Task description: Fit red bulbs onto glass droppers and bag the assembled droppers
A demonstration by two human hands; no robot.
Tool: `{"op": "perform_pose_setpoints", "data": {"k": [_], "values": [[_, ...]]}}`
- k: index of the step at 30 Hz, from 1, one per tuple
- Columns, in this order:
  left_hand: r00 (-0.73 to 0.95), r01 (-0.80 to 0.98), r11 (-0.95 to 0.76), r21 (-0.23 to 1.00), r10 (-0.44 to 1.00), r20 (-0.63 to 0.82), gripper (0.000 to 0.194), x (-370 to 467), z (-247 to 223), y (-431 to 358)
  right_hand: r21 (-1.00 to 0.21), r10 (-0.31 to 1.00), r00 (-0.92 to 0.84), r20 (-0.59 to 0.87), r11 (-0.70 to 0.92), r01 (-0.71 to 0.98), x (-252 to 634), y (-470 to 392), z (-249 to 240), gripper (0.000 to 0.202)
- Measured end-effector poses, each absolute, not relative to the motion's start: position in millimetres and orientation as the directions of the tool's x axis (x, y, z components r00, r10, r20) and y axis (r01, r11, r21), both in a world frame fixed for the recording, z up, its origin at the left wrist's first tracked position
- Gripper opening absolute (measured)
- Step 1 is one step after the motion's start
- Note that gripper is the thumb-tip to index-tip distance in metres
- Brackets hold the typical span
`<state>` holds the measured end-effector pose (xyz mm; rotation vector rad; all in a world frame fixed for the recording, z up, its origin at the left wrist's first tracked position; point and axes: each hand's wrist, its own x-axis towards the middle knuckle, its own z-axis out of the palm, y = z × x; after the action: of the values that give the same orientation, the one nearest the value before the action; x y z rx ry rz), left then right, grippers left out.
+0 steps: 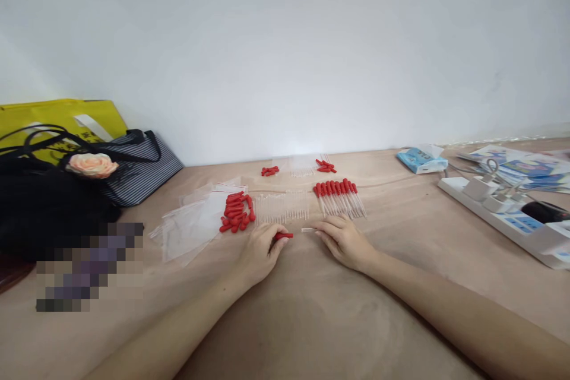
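Observation:
My left hand point(262, 249) pinches a red rubber bulb point(285, 236), its narrow end pointing right. Facing it across a small gap, my right hand point(342, 240) holds a clear glass tube point(307, 230) by its right part, the left end sticking out. Behind my left hand lies a pile of red bulbs point(236, 212). Bare clear tubes point(282, 206) lie in a row between that pile and a row of tubes with red bulbs on them point(339, 195), which is just behind my right hand.
Clear plastic bags point(196, 219) lie at the left, near a striped bag point(138, 166) and a yellow bag point(66, 124). Small red bulbs point(269, 171) lie by the wall. At the right are a blue tissue pack point(418, 160) and a power strip point(503, 222) with plugs.

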<state>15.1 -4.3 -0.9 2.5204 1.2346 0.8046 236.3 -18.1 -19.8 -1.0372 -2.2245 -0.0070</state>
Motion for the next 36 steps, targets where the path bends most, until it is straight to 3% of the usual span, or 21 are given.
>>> {"op": "perform_pose_setpoints", "data": {"k": [6,30,36], "values": [[0.519,0.680,-0.648,0.344,0.756,0.398,0.012,19,-1,-6,-0.175,0.672,-0.472,0.571,0.661,0.730,226,-23,-16,0.020],[0.511,0.643,-0.682,0.349,0.721,0.469,0.020,21,0,-6,-0.247,0.624,-0.523,0.581,0.747,0.617,217,-24,-19,0.024],[0.557,0.630,-0.708,0.320,0.698,0.450,0.018,19,2,-9,-0.153,0.538,-0.556,0.634,0.792,0.591,220,-23,-17,0.024]]}}
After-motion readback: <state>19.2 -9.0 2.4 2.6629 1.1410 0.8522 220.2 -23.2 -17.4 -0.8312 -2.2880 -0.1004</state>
